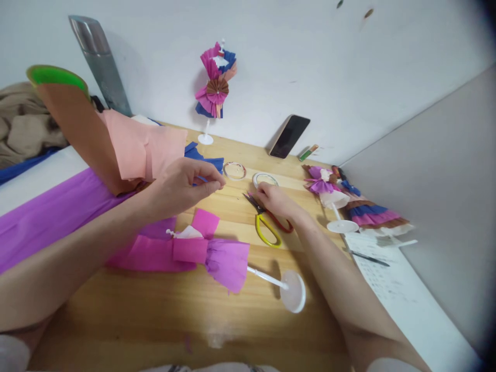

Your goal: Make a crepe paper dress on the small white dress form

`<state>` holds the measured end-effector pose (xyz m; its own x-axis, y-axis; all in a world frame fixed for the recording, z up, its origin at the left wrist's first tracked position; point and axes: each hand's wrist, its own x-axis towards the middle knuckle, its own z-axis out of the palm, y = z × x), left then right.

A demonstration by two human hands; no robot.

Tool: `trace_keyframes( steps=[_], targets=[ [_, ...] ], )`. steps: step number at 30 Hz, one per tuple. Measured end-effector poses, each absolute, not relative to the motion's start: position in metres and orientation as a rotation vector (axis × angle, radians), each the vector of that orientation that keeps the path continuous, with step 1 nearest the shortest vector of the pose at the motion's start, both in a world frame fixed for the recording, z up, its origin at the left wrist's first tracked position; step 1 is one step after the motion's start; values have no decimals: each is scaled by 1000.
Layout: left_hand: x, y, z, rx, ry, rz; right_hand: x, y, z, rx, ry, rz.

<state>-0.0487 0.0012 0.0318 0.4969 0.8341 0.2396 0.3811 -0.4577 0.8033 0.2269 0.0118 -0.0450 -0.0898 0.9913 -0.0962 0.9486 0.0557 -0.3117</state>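
My left hand (pixel 186 183) hovers over blue crepe paper (pixel 207 160), thumb and forefinger drawn together in a pinch; whatever may be between them is too small to make out. My right hand (pixel 277 199) is curled with its fingertips at the near rim of a white roll of tape (pixel 265 178). Partly under that hand lie scissors (pixel 267 230) with one yellow and one red handle, blades slightly apart. Nearer me, a small white dress stand (pixel 267 276) lies on its side, wearing a magenta band (pixel 189 250) and a gathered purple paper skirt (pixel 228 261).
Purple crepe paper (pixel 50 217), brown paper (pixel 81 129) and peach paper (pixel 155 147) fill the left side. A dressed stand (pixel 217 90) and a phone (pixel 290 136) are by the wall. Finished paper dresses (pixel 375 212), a pen (pixel 370 258) and a written sheet (pixel 403 289) lie right.
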Motion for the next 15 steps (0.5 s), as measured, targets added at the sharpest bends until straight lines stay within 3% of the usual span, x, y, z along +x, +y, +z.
trace_keyframes(
  steps=[9, 15],
  targets=[
    [-65, 8, 44, 2050, 1026, 952, 269, 3, -26, -2185, -2064, 201],
    [-70, 11, 48, 2032, 1031, 987, 290, -2, -41, -2389, -2050, 64]
  ],
)
